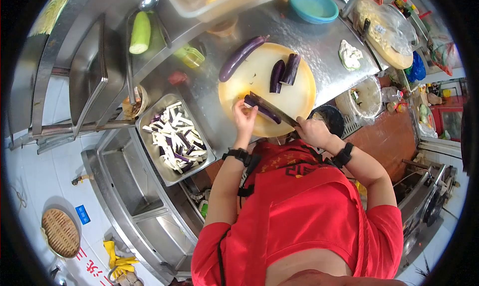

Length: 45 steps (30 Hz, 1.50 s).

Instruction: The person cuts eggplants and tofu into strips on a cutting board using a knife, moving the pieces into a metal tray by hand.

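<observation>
On the round cutting board [234,99] a piece of eggplant [269,115] lies near its front edge. My left hand [245,117] has its fingers closed on the left end of that piece. A kitchen knife [274,110] is in my right hand [315,133], its blade slanting along the piece with the tip near my left fingers. Two more cut eggplant pieces [290,69] rest at the back right of the board. One whole eggplant [242,58] lies across the board's back left edge. Cut eggplant strips [175,136] fill a metal tray [207,141] to the left.
A blue bowl [313,7] and a white plastic bin [214,9] stand at the back. A peeled green gourd [140,34] lies on the left shelf. Left of me is a metal sink [124,171]. A crumpled white item [350,54] sits on the right of the steel table.
</observation>
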Tool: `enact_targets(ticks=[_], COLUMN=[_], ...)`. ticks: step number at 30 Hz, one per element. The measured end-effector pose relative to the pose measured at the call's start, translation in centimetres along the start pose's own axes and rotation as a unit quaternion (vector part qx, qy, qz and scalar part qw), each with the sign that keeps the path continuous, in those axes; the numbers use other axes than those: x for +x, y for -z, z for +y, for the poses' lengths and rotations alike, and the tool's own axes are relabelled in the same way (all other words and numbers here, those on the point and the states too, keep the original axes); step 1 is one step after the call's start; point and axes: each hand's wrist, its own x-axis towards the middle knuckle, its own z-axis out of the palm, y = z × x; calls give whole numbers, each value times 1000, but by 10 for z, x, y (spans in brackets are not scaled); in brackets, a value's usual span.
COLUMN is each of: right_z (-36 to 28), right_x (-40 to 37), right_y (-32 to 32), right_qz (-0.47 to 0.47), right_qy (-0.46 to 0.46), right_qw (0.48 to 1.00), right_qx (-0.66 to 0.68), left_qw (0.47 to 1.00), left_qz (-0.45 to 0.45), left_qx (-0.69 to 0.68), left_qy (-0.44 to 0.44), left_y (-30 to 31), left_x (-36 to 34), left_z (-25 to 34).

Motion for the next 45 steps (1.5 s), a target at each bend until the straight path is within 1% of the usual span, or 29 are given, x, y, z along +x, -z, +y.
enact_targets(ticks=[2, 4, 6, 10, 13, 15, 17, 18, 20, 21, 23, 25, 27, 28, 29, 30, 31, 32, 33, 34, 35, 37, 40, 44, 45], right_z=[2, 4, 7, 2, -4, -2, 5, 3, -2, -5, -4, 10, 23, 29, 35, 37, 37, 36, 35, 37, 37, 27, 11, 15, 10], right_x=[4, 9, 14, 21, 23, 29, 43, 49, 57, 60, 51, 25, -1, -11, -18, -20, -19, -19, -18, -13, -8, -1, 7, 41, 49], right_y=[-3, -6, -8, -12, -17, -29, -60, -62, -68, -67, -62, -58, -49, -44, -38, -33, -28, -26, -25, -29, -29, -25, -20, -70, -70], right_qz=[-6, -10, -10, -17, -31, 12, 14, 18, 9, -2, -6, -15, -57, -58, -62, -65, -63, -37, -11, 20, 21, 43, 15, 9, 8], right_qy=[-5, -8, 8, 8, -14, 10, 12, 17, 8, 1, -9, 20, -21, -18, -21, -24, -22, -28, -34, -21, -18, -6, 10, 37, 37], right_qw=[1000, 1000, 1000, 1000, 999, 999, 999, 1000, 1000, 1000, 1000, 1000, 998, 998, 997, 996, 996, 998, 998, 999, 999, 998, 999, 999, 999], right_qx=[-2, -6, 12, 18, 17, 38, 28, 15, -1, -16, -23, 5, -28, -31, -41, -51, -53, -51, -49, -46, -45, -41, -32, -31, -32], left_qw=[1000, 999, 998, 1000, 1000, 999, 999, 999, 998, 999, 997, 997, 996, 995, 982, 982, 978, 973, 972, 966, 958, 954, 948, 945, 945], left_qz=[1, 0, 0, -5, -13, -16, -22, -24, 17, 14, 31, 43, 62, 56, 49, 53, 32, 11, 12, -10, -32, -33, -49, -51, -46], left_qx=[24, 39, 53, 24, -1, -11, -9, -10, -40, -39, -27, -17, -9, 75, 160, 159, 181, 203, 206, 236, 264, 279, 297, 306, 304], left_qy=[-11, -12, -12, 7, 23, 30, 36, 33, 41, 35, 63, 57, 57, -15, -87, -88, -99, -110, -111, -110, -111, -108, -106, -106, -111], left_y=[0, -1, -2, 0, 0, 0, 0, -3, -4, -4, -5, -7, -6, -2, 2, 8, 15, 22, 26, 29, 29, 28, 26, 26, 24], left_x=[1, 4, 5, 3, 2, 2, 2, 2, 2, 3, 3, 2, -1, -1, -2, -6, -13, -20, -25, -29, -31, -31, -32, -36, -35], left_z=[6, 0, -4, -8, -9, -10, -9, -9, -8, -11, -16, 5, 10, 4, -2, -3, -2, -2, -3, -5, -7, 2, 10, 5, 5])
